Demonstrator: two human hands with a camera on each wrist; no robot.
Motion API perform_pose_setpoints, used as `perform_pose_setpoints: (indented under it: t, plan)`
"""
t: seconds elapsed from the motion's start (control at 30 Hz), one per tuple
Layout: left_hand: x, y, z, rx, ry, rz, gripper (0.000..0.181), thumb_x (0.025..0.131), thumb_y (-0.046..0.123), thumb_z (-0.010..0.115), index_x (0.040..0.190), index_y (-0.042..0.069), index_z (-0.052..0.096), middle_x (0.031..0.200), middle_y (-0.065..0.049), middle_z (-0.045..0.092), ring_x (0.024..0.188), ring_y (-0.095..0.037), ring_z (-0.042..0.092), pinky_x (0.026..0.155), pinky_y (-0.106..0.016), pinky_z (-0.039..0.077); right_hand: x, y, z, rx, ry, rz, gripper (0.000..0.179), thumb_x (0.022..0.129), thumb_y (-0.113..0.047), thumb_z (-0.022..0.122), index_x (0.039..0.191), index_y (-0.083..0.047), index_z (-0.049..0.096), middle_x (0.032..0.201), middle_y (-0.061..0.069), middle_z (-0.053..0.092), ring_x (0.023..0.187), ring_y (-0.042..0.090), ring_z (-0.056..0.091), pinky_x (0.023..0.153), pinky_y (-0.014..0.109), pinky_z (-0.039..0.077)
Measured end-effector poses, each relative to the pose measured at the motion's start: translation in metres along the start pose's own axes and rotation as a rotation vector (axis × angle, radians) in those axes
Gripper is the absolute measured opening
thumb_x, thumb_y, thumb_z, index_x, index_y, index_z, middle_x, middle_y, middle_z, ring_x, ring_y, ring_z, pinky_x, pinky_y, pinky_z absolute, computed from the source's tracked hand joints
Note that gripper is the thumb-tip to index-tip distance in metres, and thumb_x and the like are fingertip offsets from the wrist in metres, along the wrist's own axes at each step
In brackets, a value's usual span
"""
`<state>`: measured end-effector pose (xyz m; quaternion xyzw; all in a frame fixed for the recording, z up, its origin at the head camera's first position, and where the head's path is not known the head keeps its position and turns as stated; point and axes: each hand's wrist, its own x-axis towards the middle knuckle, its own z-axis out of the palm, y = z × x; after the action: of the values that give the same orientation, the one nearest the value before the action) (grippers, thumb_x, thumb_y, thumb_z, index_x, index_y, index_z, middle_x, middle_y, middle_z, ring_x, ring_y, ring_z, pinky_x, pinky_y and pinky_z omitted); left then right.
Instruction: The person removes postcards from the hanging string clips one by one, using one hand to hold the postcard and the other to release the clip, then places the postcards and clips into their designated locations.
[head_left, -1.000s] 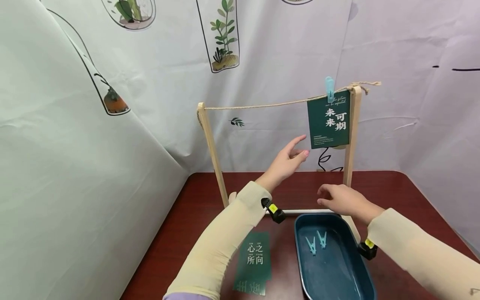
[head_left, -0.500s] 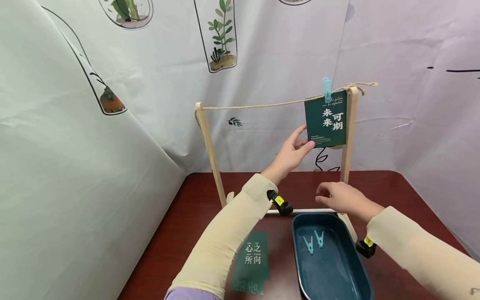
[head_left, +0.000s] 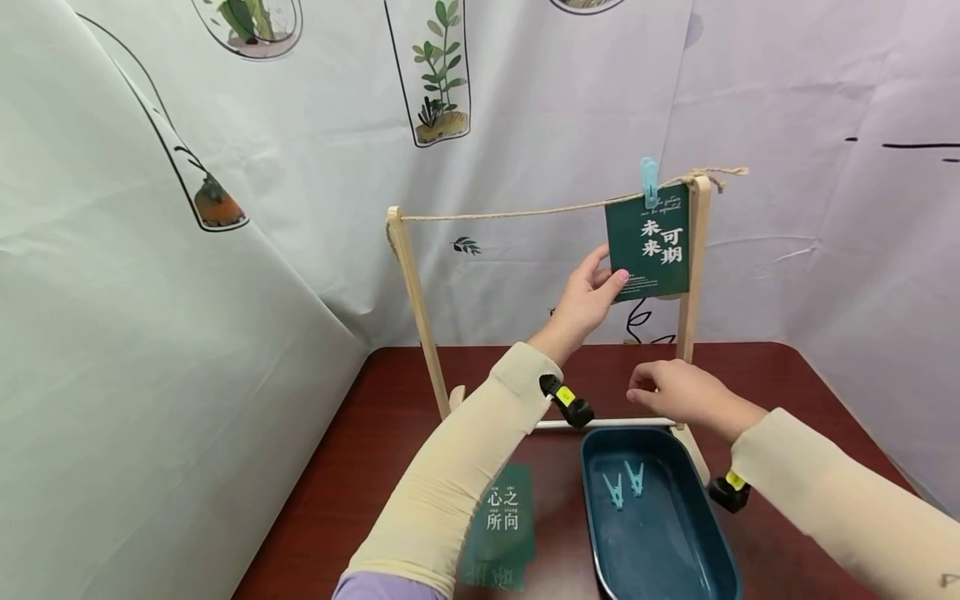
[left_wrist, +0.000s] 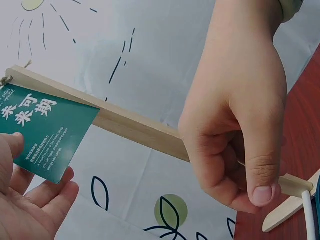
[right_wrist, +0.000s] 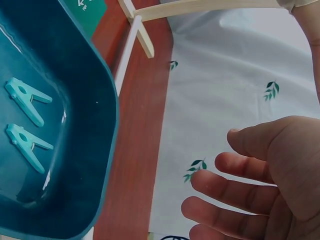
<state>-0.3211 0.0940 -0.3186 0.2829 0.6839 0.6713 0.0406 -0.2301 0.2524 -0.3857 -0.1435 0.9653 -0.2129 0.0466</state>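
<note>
A green card (head_left: 648,242) with white lettering hangs at the right end of a twine line (head_left: 517,214), held at its top by a light-blue clothespin (head_left: 649,182). My left hand (head_left: 581,304) pinches the card's lower left part. In the left wrist view the thumb (left_wrist: 16,145) lies on the printed face, while the fingers reach behind. Lower and to the right, my right hand (head_left: 682,392) hovers beyond the far end of a blue tray (head_left: 667,542). Its fingers are loosely bent with nothing in them, as the right wrist view shows.
Two clothespins (right_wrist: 27,100) lie in the tray. More green cards (head_left: 510,517) overlap on the dark red table (head_left: 337,467), partly behind my left sleeve. Wooden posts, left (head_left: 420,308) and right (head_left: 696,258), carry the twine; a white bar (head_left: 637,422) joins them low down.
My left hand has moved up and right to the card and taken hold of its lower left part. The right hand has stayed nearly in place.
</note>
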Motion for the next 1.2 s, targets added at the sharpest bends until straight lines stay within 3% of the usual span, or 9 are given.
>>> perform_pose_setpoints:
  t: [0.13, 0.3, 0.63, 0.83, 1.03, 1.13, 1.2]
  plan:
    - [0.000, 0.003, 0.001, -0.039, 0.010, 0.005, 0.043, 0.104, 0.015, 0.057, 0.146, 0.023, 0.051, 0.121, -0.006, 0.072, 0.098, -0.014, 0.071, 0.086, -0.032, 0.058, 0.000, -0.004, -0.009, -0.013, -0.020, -0.002, 0.018, 0.098, -0.027, 0.067, 0.101, -0.010, 0.073, 0.072, -0.003, 0.063, 0.061, 0.011, 0.057, 0.060, 0.034, 0.050]
    - [-0.001, 0.005, 0.001, -0.051, 0.019, 0.020, 0.039, 0.105, 0.011, 0.054, 0.143, 0.018, 0.054, 0.119, -0.011, 0.073, 0.092, -0.014, 0.071, 0.077, -0.031, 0.060, 0.003, -0.012, -0.034, -0.069, 0.013, -0.027, 0.020, 0.098, -0.027, 0.066, 0.102, -0.009, 0.073, 0.078, -0.004, 0.066, 0.065, 0.011, 0.059, 0.062, 0.036, 0.052]
    - [0.003, 0.005, 0.000, -0.097, 0.006, 0.046, 0.037, 0.105, 0.004, 0.052, 0.142, 0.009, 0.054, 0.120, -0.021, 0.070, 0.093, -0.018, 0.071, 0.079, -0.032, 0.060, 0.008, -0.058, -0.115, -0.160, 0.265, -0.151, 0.013, 0.097, -0.023, 0.067, 0.097, -0.011, 0.073, 0.076, -0.003, 0.066, 0.065, 0.014, 0.057, 0.062, 0.037, 0.047]
    - [0.003, 0.004, -0.002, -0.063, 0.006, 0.039, 0.037, 0.105, 0.007, 0.053, 0.141, 0.011, 0.054, 0.118, -0.018, 0.071, 0.092, -0.014, 0.070, 0.078, -0.031, 0.060, 0.010, -0.080, -0.155, -0.122, 0.482, -0.165, 0.015, 0.099, -0.023, 0.065, 0.107, -0.011, 0.069, 0.087, 0.005, 0.069, 0.068, 0.018, 0.062, 0.064, 0.036, 0.047]
    - [0.004, 0.004, -0.002, -0.041, 0.019, 0.038, 0.038, 0.105, 0.009, 0.054, 0.142, 0.013, 0.054, 0.118, -0.015, 0.071, 0.092, -0.014, 0.070, 0.078, -0.030, 0.059, 0.015, -0.093, -0.180, -0.056, 0.728, -0.214, 0.021, 0.098, -0.017, 0.066, 0.115, -0.005, 0.066, 0.107, 0.013, 0.066, 0.077, 0.027, 0.066, 0.073, 0.028, 0.044]
    - [0.005, 0.003, -0.003, -0.033, 0.019, 0.041, 0.038, 0.105, 0.009, 0.054, 0.143, 0.014, 0.054, 0.118, -0.015, 0.071, 0.092, -0.015, 0.070, 0.078, -0.030, 0.060, 0.019, -0.096, -0.189, -0.025, 0.738, -0.171, 0.035, 0.098, -0.018, 0.066, 0.129, -0.004, 0.060, 0.122, 0.018, 0.058, 0.081, 0.034, 0.066, 0.085, 0.039, 0.046]
    - [0.005, 0.003, -0.003, -0.034, 0.021, 0.042, 0.038, 0.105, 0.008, 0.054, 0.142, 0.014, 0.054, 0.118, -0.015, 0.071, 0.091, -0.015, 0.070, 0.078, -0.031, 0.060, 0.022, -0.097, -0.196, -0.005, 0.686, -0.100, 0.049, 0.100, -0.025, 0.064, 0.143, -0.008, 0.051, 0.136, 0.018, 0.053, 0.084, 0.035, 0.067, 0.091, 0.047, 0.047]
